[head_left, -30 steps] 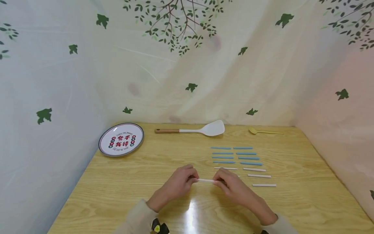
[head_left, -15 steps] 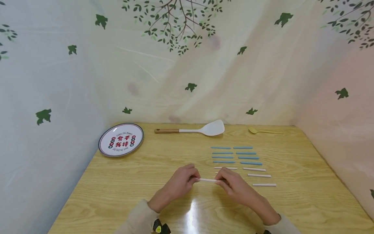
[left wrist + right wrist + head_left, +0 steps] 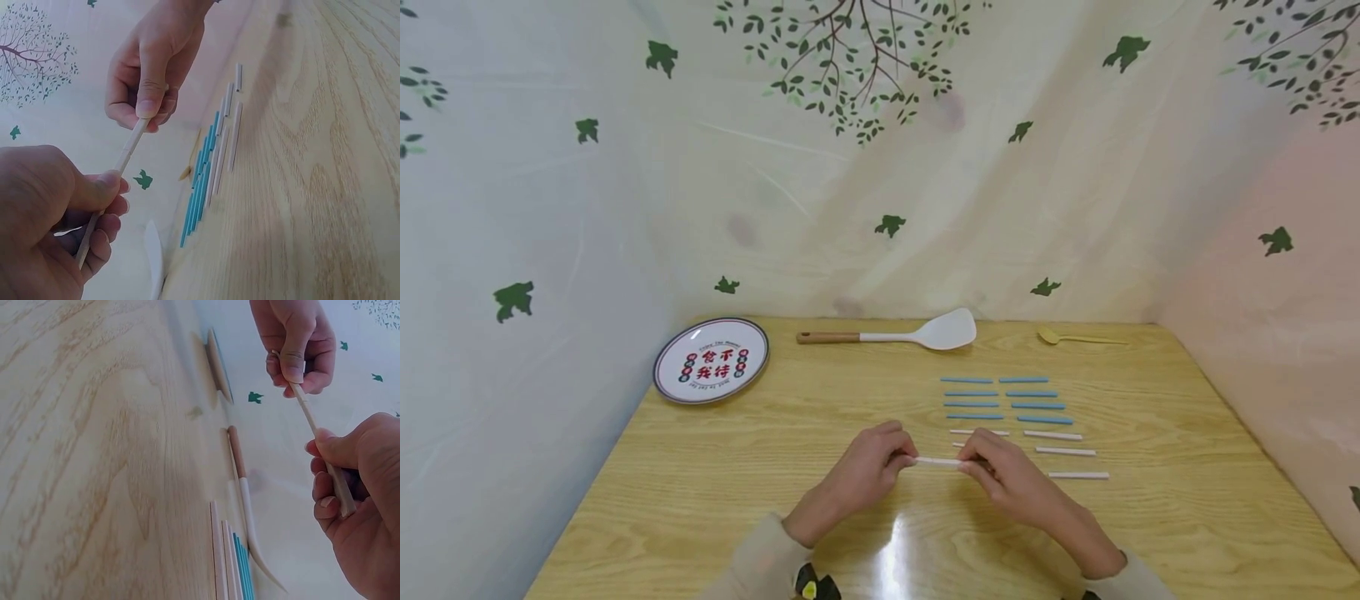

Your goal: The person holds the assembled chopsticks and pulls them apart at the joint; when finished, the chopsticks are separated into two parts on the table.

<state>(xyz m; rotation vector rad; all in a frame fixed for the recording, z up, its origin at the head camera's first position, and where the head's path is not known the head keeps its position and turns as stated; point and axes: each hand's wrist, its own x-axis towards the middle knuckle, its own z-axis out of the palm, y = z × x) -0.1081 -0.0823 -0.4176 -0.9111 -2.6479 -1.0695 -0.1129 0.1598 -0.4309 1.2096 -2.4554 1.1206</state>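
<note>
Between both hands, low over the near middle of the table, stretches a thin white stick (image 3: 937,462). My left hand (image 3: 868,464) pinches its left end with thumb and fingers. The right hand (image 3: 1009,477) pinches the other end the same way. Close up in the left wrist view, the stick (image 3: 131,147) slants between the two thumbs, and its lower end pokes out from under the left fingers. At the right palm, the right wrist view shows a flattened-looking stick end (image 3: 344,499). Other white sticks (image 3: 1066,451) lie just beyond the right hand, which partly covers one.
Several blue sticks (image 3: 1038,406) lie in two columns behind the white ones. Along the back are a plate (image 3: 679,389) with red lettering, a white spatula (image 3: 947,330) with a wooden handle, and a yellow spoon (image 3: 1049,336). A patterned curtain (image 3: 820,208) surrounds the wooden table (image 3: 715,483).
Both hands have shifted slightly to the right with the white stick held between them. Slightly more of the stick shows between the fingers. The other things have stayed in place.
</note>
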